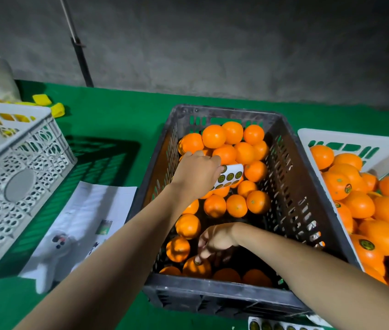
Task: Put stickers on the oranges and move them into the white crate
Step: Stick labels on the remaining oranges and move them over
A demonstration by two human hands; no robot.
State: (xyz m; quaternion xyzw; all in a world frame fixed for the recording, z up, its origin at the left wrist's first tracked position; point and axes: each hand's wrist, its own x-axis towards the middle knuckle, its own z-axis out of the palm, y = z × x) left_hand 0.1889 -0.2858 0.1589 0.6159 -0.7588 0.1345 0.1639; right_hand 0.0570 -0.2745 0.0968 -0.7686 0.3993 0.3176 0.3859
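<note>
1. Both hands are down in the black crate (291, 186) at the centre of the frame, well apart from each other; the left hand (197, 172), toward the upper middle, has its fingers curled round a sticker sheet (230, 175) and holds it above the fruit; the right hand (214, 241), lower in the frame, reaches down with its fingertips on the top of an orange (197, 267) near the crate's near wall, apparently pressing a sticker onto it, though whether the fingers are pinching anything is too dark to tell.

2. Head view, the unfinished stock: many plain oranges (234, 148) lie heaped in the black crate, mostly toward its far end; I see no labels on them.

3. Head view, the finished stock: the white crate (307, 136) at the right edge is already well filled with stickered oranges (338, 184), several showing dark round labels.

4. Judgement: the task looks past its midpoint but far from over; the black crate's remaining fruit must each be labelled and carried right.

5. Elsewhere: a second white basket (22, 163) at the left, papers (98, 206) on the green table (117, 115), and a spare sticker strip (272, 326) at the bottom edge.
</note>
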